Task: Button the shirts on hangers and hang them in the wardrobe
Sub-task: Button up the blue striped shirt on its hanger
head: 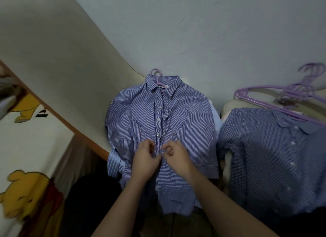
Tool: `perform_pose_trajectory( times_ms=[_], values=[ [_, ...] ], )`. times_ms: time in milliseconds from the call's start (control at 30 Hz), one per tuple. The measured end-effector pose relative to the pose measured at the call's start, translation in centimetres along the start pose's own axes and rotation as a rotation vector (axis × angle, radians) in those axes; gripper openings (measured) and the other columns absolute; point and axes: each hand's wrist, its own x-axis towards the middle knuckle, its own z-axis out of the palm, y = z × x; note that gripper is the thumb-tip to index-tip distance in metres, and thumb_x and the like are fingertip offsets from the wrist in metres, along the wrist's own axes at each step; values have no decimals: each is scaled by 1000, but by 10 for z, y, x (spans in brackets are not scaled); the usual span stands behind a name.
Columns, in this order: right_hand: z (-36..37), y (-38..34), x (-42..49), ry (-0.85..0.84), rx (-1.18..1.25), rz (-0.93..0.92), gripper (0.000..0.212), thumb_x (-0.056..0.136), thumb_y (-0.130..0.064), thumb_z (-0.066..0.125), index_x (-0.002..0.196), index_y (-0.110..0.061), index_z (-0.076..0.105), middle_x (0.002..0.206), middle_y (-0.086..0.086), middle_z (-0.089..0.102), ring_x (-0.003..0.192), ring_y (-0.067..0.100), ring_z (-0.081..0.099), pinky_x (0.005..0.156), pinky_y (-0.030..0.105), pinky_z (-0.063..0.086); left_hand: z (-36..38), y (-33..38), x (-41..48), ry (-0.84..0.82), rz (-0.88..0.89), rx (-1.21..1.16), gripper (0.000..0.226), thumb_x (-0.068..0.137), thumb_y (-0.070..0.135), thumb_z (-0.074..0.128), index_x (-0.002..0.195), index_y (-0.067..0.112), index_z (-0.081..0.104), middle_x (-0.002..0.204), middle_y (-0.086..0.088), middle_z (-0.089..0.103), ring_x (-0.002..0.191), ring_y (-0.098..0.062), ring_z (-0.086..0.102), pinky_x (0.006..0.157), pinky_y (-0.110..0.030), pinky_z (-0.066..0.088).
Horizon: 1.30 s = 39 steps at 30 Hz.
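Your left hand (146,160) and your right hand (177,157) sit close together, almost touching. The grip of each one is small and tight. Curled fingers pinch the front edges of the striped shirt (141,116), one edge in each hand. You hold it near the middle of the front, just under the lowest of three white buttons (157,134) that show above your hands. The rest of the shirt runs down past your wrists toward you.

The striped shirt lies flat, front up, on a purple hanger (157,74). The hook pokes out past the collar. A light blue shirt (114,162) peeks out from under it on the left side.

Under it all is a pale grey sheet (211,34) with soft creases. Just beside the striped shirt, on the right, lies a dark checked shirt (273,157). A bunch of spare hangers (273,92) rests by its collar. On the left stands a beige board (61,60) with a brown edge. Past it is a white cloth with yellow bears (26,189).
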Motion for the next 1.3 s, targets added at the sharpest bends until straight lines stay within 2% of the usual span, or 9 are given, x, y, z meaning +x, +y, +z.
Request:
perform_pose_trajectory(
  times_ms=[133,300,467,533,600,767,900,1100,1300],
  values=[
    [4,6,-20,-22,-270,-80,26,93,-17,63,118,-22,57,112,-1,43,89,18,56,83,33,49,-7,3,-11,0,47,97,27,79,6,71,100,10,54,100,-7,56,91,-26,55,82,-38,47],
    [-1,6,-25,-40,-389,-106,34,94,-4,55,122,-24,55,113,1,42,90,21,52,72,29,44,-20,6,-19,80,94,122,16,82,1,65,91,10,55,90,-7,59,84,-29,57,75,-40,48],
    [-4,-9,-15,38,-171,2,16,88,0,58,87,-15,63,83,-1,53,88,25,58,69,26,42,-23,8,-22,141,164,143,27,87,3,62,110,15,70,103,-5,55,88,-28,61,77,-39,53],
    [-2,-21,-7,35,-74,-9,13,88,-2,60,91,-12,69,67,-9,51,77,14,56,62,16,36,-22,11,-19,116,159,206,25,90,10,61,112,17,71,107,-4,52,92,-27,61,76,-40,54],
    [5,-30,-2,8,-17,-2,17,88,-2,61,101,-7,71,69,-10,53,68,9,53,56,6,34,-21,16,-13,90,75,266,20,93,16,58,109,13,70,110,-6,51,97,-29,60,77,-43,53],
    [24,-26,7,19,-98,63,12,89,-7,58,99,-12,64,99,13,64,88,30,60,72,29,41,-22,23,-4,52,-52,339,20,94,18,55,104,7,69,110,-10,55,96,-33,61,77,-41,49],
    [21,-23,8,79,-149,111,16,88,-8,59,77,-18,55,91,11,66,83,29,62,72,34,48,-21,16,-3,115,-90,227,12,90,18,65,89,8,71,99,-10,61,88,-32,62,75,-37,49],
    [17,-24,14,53,-116,237,11,88,-11,67,77,-7,66,85,12,71,82,28,67,74,37,57,-28,17,-3,99,-171,101,17,92,21,69,87,8,79,82,-11,75,77,-27,68,65,-27,44],
    [13,-29,18,13,-16,339,28,86,-17,72,64,-10,57,73,11,62,69,23,61,64,30,51,-38,24,-1,86,-157,332,14,90,24,64,87,15,74,102,-6,62,92,-32,65,72,-33,46]
  ],
)
